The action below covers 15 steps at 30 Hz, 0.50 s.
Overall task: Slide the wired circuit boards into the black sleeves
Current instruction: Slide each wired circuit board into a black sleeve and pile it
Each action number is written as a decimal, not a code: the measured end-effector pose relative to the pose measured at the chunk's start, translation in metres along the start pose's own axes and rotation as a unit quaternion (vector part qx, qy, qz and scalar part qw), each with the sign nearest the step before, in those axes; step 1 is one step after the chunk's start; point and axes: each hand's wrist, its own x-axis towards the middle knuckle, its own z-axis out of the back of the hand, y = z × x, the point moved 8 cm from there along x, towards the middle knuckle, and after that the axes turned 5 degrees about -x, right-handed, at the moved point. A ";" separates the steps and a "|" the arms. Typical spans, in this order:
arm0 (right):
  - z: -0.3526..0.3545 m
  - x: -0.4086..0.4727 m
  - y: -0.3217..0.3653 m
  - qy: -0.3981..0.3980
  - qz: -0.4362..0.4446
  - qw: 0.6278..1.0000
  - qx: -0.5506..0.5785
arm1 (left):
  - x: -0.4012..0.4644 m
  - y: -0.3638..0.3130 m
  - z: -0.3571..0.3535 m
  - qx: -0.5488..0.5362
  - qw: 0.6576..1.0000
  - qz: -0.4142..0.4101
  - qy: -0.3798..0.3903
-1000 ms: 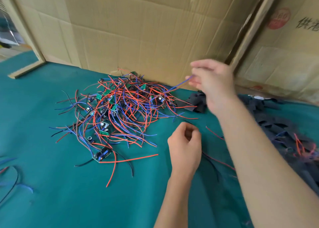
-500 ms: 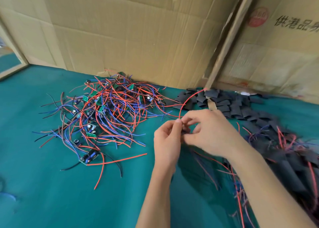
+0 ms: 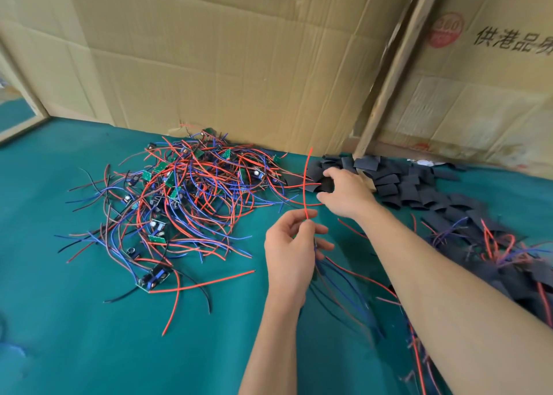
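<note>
1. A flat teal cloth table top [image 3: 74,334] is filling the lower frame, and tall creased brown cardboard sheets [image 3: 224,59] are standing along its far edge across the top of the frame.
2. At centre left, one tangled heap of small green wired circuit boards [image 3: 191,197] is lying on the cloth; red, blue and black leads are splaying out in all directions. The boards are too buried to count exactly; roughly a dozen are showing, each a small green rectangle carrying dark parts.
3. At the heap's lower left edge, one separate circuit board with a blue component [image 3: 154,278] is lying apart from the mass, with its red and black leads trailing toward the bottom of the frame.
4. At lower centre, the left hand [image 3: 291,251] is pinching a bundle of thin leads between thumb and fingertips; one red wire [image 3: 304,182] is rising from the pinch toward the cardboard, and blue and red leads are hanging below the palm. Whether a board is inside the grip cannot be told.
5. Just right of centre, the right hand [image 3: 344,192] is reaching onto the near end of the sleeves, with its thumb and fingers curling around one flat black sleeve [image 3: 326,185].
6. At upper right, one loose pile of short flat black sleeves [image 3: 410,185] is lying against the cardboard; they number well over twenty.
7. At far right, a second pile of sleeved boards with protruding wires [image 3: 502,254] is lying beside the right forearm.
</note>
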 end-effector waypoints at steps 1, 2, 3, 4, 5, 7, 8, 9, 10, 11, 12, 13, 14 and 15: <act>0.000 0.002 0.000 0.006 0.000 1.000 -0.011 | 0.000 0.001 0.001 0.002 1.000 0.001 -0.003; -0.001 0.003 0.000 0.012 -0.003 1.000 -0.016 | 0.000 0.001 0.001 0.004 1.000 0.001 -0.003; -0.001 0.005 -0.001 0.016 -0.007 1.000 -0.016 | 0.000 0.001 0.001 0.006 1.000 0.002 -0.002; 0.000 0.006 -0.002 0.014 -0.014 1.000 -0.011 | 0.001 0.002 0.000 0.007 1.000 0.002 0.001; 0.002 0.006 -0.003 0.008 -0.020 1.000 -0.005 | 0.001 0.002 0.000 0.008 1.000 0.003 0.003; 0.009 0.001 -0.004 -0.008 -0.035 0.999 0.026 | 0.001 0.002 -0.001 0.004 1.000 0.001 0.002; 0.015 -0.005 -0.004 -0.019 -0.043 0.998 0.052 | 0.001 0.002 0.000 0.002 1.000 0.000 -0.002; 0.022 -0.014 -0.005 -0.035 -0.052 0.995 0.080 | 0.002 0.002 0.001 0.001 1.000 -0.001 -0.007; 0.029 -0.025 -0.007 -0.055 -0.058 0.991 0.107 | 0.003 0.002 0.002 0.001 1.000 -0.001 -0.013; 0.035 -0.038 -0.009 -0.075 -0.062 0.987 0.130 | 0.004 0.003 0.003 0.002 1.000 -0.002 -0.019; 0.040 -0.054 -0.010 -0.091 -0.060 0.983 0.150 | 0.004 0.002 0.004 0.004 1.000 -0.005 -0.020; 0.042 -0.070 -0.009 -0.098 -0.051 0.980 0.166 | 0.005 0.003 0.003 0.005 1.000 -0.008 -0.019; 0.042 -0.086 -0.005 -0.096 -0.035 0.979 0.176 | 0.005 0.003 0.002 0.008 1.000 -0.010 -0.018; 0.039 -0.099 0.000 -0.088 -0.013 0.979 0.184 | 0.004 0.004 0.002 0.016 1.000 -0.012 -0.018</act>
